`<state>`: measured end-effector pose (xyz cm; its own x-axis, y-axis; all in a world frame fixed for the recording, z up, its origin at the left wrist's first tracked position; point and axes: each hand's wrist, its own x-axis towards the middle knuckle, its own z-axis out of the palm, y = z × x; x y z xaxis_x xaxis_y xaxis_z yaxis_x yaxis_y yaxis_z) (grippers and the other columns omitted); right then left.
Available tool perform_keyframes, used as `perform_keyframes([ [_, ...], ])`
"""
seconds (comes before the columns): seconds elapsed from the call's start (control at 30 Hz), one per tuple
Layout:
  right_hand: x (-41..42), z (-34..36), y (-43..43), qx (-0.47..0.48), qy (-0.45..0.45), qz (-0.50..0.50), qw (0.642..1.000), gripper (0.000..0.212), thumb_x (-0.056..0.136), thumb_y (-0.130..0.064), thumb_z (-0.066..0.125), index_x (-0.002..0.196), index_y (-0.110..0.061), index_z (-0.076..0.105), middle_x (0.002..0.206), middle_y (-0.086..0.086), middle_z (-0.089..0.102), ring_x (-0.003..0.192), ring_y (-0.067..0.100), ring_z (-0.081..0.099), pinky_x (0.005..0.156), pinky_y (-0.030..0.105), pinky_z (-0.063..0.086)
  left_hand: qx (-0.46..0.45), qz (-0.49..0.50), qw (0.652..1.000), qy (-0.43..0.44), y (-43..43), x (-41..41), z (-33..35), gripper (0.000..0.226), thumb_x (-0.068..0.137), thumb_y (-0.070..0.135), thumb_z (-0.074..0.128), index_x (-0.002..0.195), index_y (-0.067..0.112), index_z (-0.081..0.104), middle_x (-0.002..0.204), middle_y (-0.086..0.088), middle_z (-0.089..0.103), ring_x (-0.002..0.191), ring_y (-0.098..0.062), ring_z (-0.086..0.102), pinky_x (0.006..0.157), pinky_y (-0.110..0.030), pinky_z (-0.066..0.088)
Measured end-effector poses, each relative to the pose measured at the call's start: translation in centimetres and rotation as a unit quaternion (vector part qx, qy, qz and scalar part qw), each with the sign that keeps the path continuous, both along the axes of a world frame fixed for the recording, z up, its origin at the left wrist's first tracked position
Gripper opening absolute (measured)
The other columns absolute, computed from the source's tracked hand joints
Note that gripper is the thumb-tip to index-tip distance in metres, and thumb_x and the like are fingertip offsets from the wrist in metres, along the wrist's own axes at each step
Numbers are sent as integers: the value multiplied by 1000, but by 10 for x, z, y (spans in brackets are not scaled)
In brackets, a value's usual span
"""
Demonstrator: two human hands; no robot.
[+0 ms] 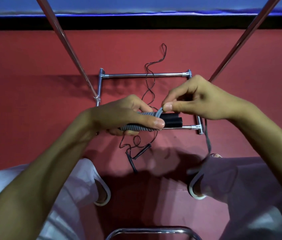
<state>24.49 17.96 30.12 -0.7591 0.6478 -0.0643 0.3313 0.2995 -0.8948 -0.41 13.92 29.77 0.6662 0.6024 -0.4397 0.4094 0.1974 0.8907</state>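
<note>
Clamping the left hand (128,116) round the grey rope (136,128) coiled on two black handles (173,120) above the floor (33,84), keeping coils tight, while pinching its loose strand between right hand (197,99) fingers, probably for another wrap.

I see a grey cord (137,127) wound in tight, even turns around two black handles (172,121). The handles lie side by side, roughly level, with their blunt ends sticking out to the right of the coil. My left hand (124,116) grips the bundle in mid-air. My right hand (197,99) pinches the cord at the coil's upper edge, and the loose tail (208,141) hangs down on the right.
</note>
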Motion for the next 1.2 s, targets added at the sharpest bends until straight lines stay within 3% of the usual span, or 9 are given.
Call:
perform_keyframes([
  [0.1, -2, -1, 1, -81, 21, 15, 996, 35, 98, -24, 61, 85, 7, 71, 57, 19, 52, 48, 32, 33, 44, 41, 29, 2, 5, 999, -35, -5, 2, 3, 59, 84, 46, 72, 83, -11, 55, 50, -13, 40, 36, -15, 27, 38, -19, 24],
  [0.27, -18, -10, -6, -178, 78, -37, 980, 50, 105, -30, 45, 61, -6, 52, 45, 4, 38, 42, 15, 27, 42, 24, 26, 69, 66, 993, -74, -8, 3, 8, 64, 86, 42, 72, 83, -20, 56, 47, -17, 39, 30, -15, 28, 36, -16, 25],
  [0.4, -47, -31, -23, -243, 133, -164, 947, 52, 108, -1, 34, 57, -5, 44, 45, 1, 35, 45, 12, 22, 52, 9, 36, 195, 155, 968, -42, -13, 10, 2, 43, 88, 39, 78, 68, 3, 66, 50, -26, 39, 37, -19, 31, 39, -25, 24],
  [0.47, -58, -38, -30, -278, 154, -236, 918, 50, 108, -7, 37, 59, -11, 45, 50, 1, 28, 44, 12, 20, 44, 19, 27, 299, 193, 934, 37, -12, 12, -8, 50, 80, 53, 80, 65, 10, 60, 52, -12, 44, 44, -21, 38, 44, -36, 31],
  [0.57, -65, -45, -34, -345, 163, -278, 881, 44, 107, -13, 41, 65, -24, 51, 63, 2, 21, 45, 9, 19, 42, 20, 18, 376, 209, 897, 106, -15, 9, -15, 48, 73, 65, 78, 89, 24, 59, 54, 2, 58, 49, -23, 52, 50, -36, 43],
  [0.7, -59, -37, -29, -288, 143, -284, 903, 25, 103, -8, 47, 96, -20, 68, 66, 3, 32, 52, 11, 27, 45, 20, 22, 474, 217, 840, 149, -22, 15, -18, 58, 77, 72, 70, 116, 32, 56, 52, 4, 51, 47, -17, 47, 53, -32, 46],
  [0.83, -54, -35, -25, -173, 63, -311, 932, 41, 99, 8, 44, 62, -9, 45, 45, -18, 38, 41, -2, 27, 44, 16, 24, 482, 211, 837, 151, -21, 16, -23, 79, 83, 67, 68, 152, 40, 41, 57, 13, 48, 53, -13, 46, 57, -30, 44],
  [0.93, -49, -41, -24, -201, 29, -320, 926, 37, 84, 17, 32, 59, -9, 40, 46, -4, 31, 41, 6, 24, 46, 19, 19, 496, 198, 832, 148, -26, 19, -29, 70, 88, 64, 64, 152, 46, 41, 61, 7, 48, 57, -19, 43, 58, -34, 47],
  [1.2, -47, -45, -23, -245, -42, -280, 927, 28, 83, 9, 31, 64, -10, 40, 49, 1, 29, 44, 11, 21, 52, 28, 14, 472, 230, 839, 146, -27, 25, -36, 44, 87, 62, 68, 125, 40, 64, 69, 4, 59, 59, -20, 52, 61, -36, 52],
])
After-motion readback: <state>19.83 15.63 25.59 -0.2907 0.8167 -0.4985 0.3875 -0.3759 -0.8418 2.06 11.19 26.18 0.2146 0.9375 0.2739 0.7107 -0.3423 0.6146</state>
